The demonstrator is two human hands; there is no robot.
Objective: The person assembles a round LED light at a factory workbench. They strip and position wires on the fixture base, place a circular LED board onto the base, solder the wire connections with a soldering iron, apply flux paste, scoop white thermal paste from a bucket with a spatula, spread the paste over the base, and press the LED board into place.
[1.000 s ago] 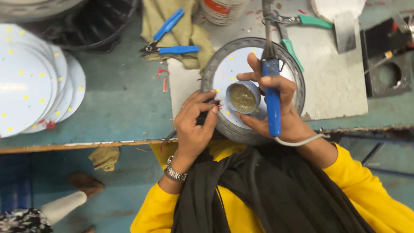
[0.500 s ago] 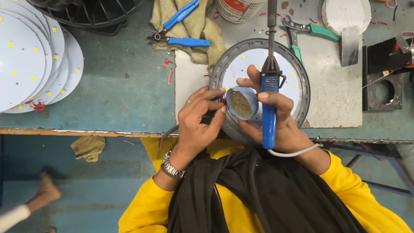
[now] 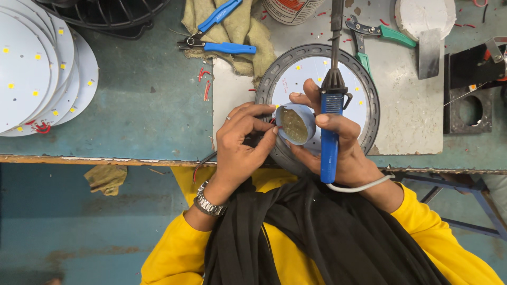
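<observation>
My right hand (image 3: pixel 343 148) clasps the blue soldering iron (image 3: pixel 330 132), its long axis pointing away from me over the round LED panel (image 3: pixel 317 74). My left hand (image 3: pixel 240 140) pinches what seems a wire against the small tin (image 3: pixel 296 125), just left of the iron.

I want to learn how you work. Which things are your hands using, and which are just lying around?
In use:
left hand
right hand
blue soldering iron
small round tin
round light board

Lying about:
blue pliers
green pliers
stack of white round boards
cloth
</observation>
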